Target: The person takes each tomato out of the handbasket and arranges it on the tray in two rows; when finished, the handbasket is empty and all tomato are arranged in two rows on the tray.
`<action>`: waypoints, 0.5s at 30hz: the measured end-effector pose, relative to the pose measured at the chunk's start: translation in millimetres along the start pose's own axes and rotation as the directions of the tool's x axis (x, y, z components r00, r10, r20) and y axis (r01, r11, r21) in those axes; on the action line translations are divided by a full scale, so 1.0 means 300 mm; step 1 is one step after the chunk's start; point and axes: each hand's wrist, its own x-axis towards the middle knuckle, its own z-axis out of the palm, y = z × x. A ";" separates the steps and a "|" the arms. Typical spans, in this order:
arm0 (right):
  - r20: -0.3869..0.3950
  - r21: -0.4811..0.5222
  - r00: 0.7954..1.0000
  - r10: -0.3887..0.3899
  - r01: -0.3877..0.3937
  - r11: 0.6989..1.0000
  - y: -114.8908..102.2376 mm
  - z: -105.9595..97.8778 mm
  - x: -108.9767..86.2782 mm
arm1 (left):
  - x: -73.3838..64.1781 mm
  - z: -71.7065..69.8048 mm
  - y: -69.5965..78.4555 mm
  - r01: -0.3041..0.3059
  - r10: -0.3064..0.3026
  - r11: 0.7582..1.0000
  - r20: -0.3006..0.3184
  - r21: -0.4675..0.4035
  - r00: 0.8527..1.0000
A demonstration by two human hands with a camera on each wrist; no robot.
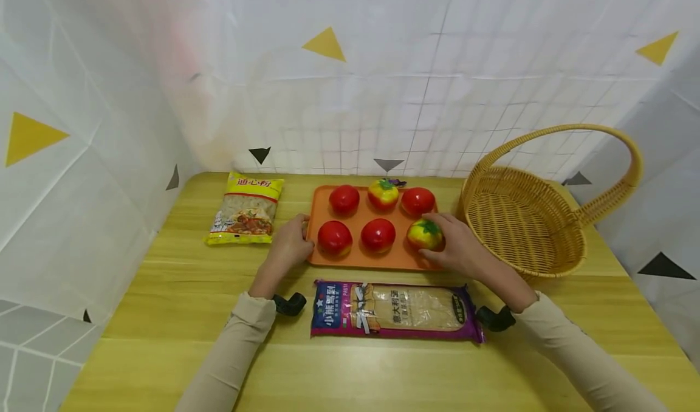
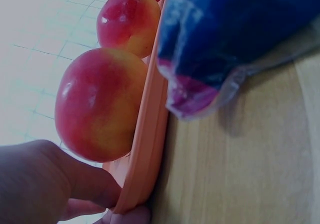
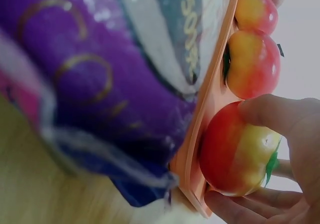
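My left hand (image 1: 291, 242) pinches the left rim of an orange tray (image 1: 350, 261); in the left wrist view the thumb and fingers grip its corner. On the tray several round, glossy red-and-yellow fruits stand in two rows, among them a red one (image 1: 335, 238) nearest my left hand. At the tray's front right corner my right hand (image 1: 452, 245) holds a red-and-yellow fruit with a green leafy top (image 1: 425, 234). The right wrist view shows thumb and fingers around that fruit (image 3: 230, 149), which sits low at the tray's rim.
A purple pasta packet (image 1: 396, 310) lies just in front of the tray, between the forearms. To the left is a yellow bag of macaroni (image 1: 247, 210). A wicker basket (image 1: 579, 251) with a tall handle stands right of the tray. A patterned cloth wall rises behind the table.
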 end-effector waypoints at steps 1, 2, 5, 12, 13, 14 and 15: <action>0.000 -0.006 1.000 -0.002 0.002 1.000 -0.001 -0.004 -0.001 | -0.001 0.000 0.001 -0.005 0.005 1.000 -0.002 -0.001 1.000; 0.002 -0.012 1.000 -0.004 0.004 1.000 -0.002 -0.008 -0.001 | -0.001 -0.001 0.001 -0.010 0.010 1.000 -0.003 -0.001 1.000; 0.001 -0.028 1.000 -0.009 0.009 1.000 -0.006 -0.024 -0.002 | -0.002 -0.002 0.003 -0.019 0.019 1.000 -0.006 -0.004 1.000; -0.005 -0.057 1.000 -0.021 0.020 0.998 -0.028 -0.058 -0.007 | 0.003 -0.014 -0.003 -0.020 0.020 1.000 0.003 -0.012 1.000; -0.008 -0.060 1.000 -0.026 0.026 0.998 -0.032 -0.062 -0.008 | 0.003 -0.017 -0.005 -0.020 0.020 1.000 0.005 -0.013 1.000; -0.013 -0.061 0.999 -0.037 0.036 0.997 -0.037 -0.064 -0.009 | 0.003 -0.021 -0.008 -0.017 0.017 1.000 0.007 -0.012 1.000; -0.017 -0.061 0.999 -0.048 0.047 0.997 -0.042 -0.067 -0.008 | 0.003 -0.027 -0.011 -0.015 0.015 1.000 0.009 -0.015 1.000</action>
